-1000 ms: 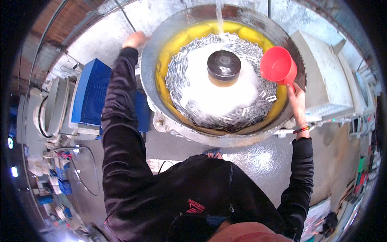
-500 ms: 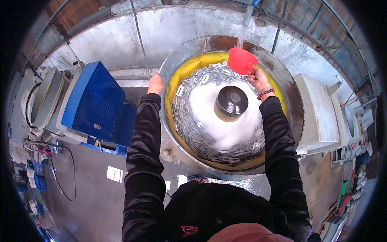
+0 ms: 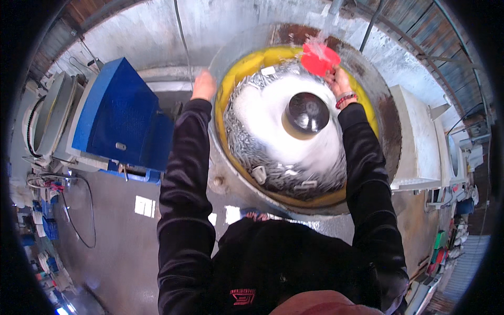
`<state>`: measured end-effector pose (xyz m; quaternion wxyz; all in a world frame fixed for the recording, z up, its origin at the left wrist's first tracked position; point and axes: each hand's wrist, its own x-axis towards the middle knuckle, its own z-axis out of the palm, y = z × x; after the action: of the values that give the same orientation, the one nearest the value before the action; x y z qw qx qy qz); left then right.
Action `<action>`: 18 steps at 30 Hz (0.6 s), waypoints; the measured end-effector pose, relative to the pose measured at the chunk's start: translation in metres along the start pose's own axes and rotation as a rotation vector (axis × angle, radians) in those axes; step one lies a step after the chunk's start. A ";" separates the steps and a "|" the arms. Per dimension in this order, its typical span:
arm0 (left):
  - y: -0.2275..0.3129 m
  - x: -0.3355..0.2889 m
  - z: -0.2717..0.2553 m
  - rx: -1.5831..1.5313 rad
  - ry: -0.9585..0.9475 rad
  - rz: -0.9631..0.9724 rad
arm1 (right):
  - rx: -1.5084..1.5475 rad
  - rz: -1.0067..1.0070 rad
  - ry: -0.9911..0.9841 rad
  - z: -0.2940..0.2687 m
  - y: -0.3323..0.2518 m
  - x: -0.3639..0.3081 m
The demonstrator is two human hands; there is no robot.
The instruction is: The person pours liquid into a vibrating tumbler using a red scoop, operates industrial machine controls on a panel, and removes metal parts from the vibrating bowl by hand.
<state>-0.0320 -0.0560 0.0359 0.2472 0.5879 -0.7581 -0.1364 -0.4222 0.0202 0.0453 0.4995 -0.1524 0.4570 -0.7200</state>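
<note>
In my right hand (image 3: 338, 81) is a red plastic dipper (image 3: 318, 61), held by its near right side at the far part of the tub. Water (image 3: 321, 42) from a pipe above splashes up out of it. My left hand (image 3: 205, 85) is closed at the left rim of the round metal tub (image 3: 214, 152); it is slightly blurred and its fingers are mostly hidden. Inside the yellow-lined tub, small silvery metal pieces (image 3: 242, 137) blur with motion around a dark domed hub (image 3: 307, 113). White foam (image 3: 265, 113) spreads around the hub.
To the left stands a blue machine housing (image 3: 118, 113) beside a grey round bowl (image 3: 52, 115). A pale machine cabinet (image 3: 417, 139) adjoins the tub on the right. A hose (image 3: 93, 210) lies on the wet floor, and a grey wall (image 3: 126, 39) rises behind.
The dipper has tipped over, and water now splashes from it instead of streaming in. Foam has spread further left over the metal pieces. The whole view has shifted slightly; my left hand stays by the rim.
</note>
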 end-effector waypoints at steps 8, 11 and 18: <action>-0.022 0.008 0.017 -0.008 0.132 0.070 | -0.126 -0.005 -0.097 -0.034 -0.001 -0.006; -0.003 0.007 0.016 -0.015 0.053 0.052 | -0.708 -0.150 0.077 -0.057 -0.021 -0.020; -0.040 0.026 0.037 0.060 0.123 0.106 | -2.016 -0.779 -0.031 -0.029 -0.050 -0.058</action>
<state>-0.0237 -0.0952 -0.0093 0.2824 0.5614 -0.7752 -0.0638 -0.4444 0.0889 0.0844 -0.1137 -0.6371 0.7529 -0.1198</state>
